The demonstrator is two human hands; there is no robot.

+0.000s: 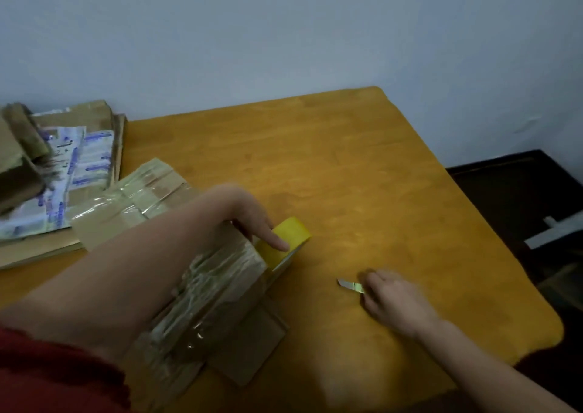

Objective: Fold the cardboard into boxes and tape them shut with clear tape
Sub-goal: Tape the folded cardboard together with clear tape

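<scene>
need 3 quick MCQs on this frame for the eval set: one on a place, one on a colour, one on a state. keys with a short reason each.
1. Where on the table does the stack of flat cardboard lie?
A. at the far left
B. at the far right corner
C. at the near right edge

2. What colour is the tape roll?
A. red
B. yellow
C. blue

3. What is the right hand doing?
A. gripping a small blade
B. lying flat and empty
C. lifting the tape roll

Key:
1 A: the stack sits at the table's far left side.
2 B: the roll's outer face is plainly yellow.
3 A: the fingers curl round the handle and the metal tip sticks out past them.
</scene>
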